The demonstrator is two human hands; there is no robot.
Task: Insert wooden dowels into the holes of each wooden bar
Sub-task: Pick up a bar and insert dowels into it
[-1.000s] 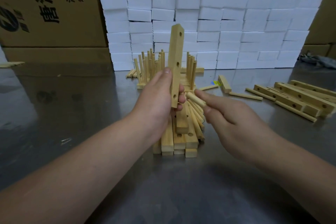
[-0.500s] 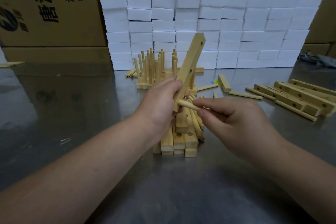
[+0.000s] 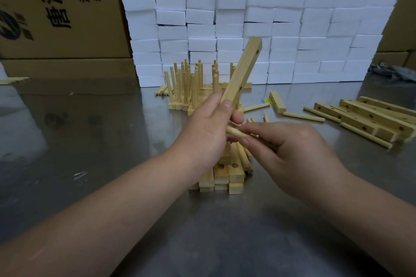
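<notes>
My left hand (image 3: 206, 132) grips the lower end of a wooden bar (image 3: 244, 69) that tilts up and to the right, two holes showing on its side. My right hand (image 3: 290, 150) pinches a wooden dowel (image 3: 236, 133), whose tip touches the bar's lower end by my left fingers. The hole there is hidden. Under both hands lies a pile of bars (image 3: 227, 175) with loose dowels on it. Behind stand finished bars with upright dowels (image 3: 191, 83).
More drilled bars (image 3: 369, 117) and loose dowels (image 3: 304, 116) lie at the right on the steel table (image 3: 90, 141). A short block (image 3: 277, 101) lies near the middle. A wall of white foam blocks (image 3: 270, 29) and cardboard boxes (image 3: 56, 7) stand behind.
The bar went from upright to tilted right. My right hand moved the dowel left until its tip met the bar's lower end.
</notes>
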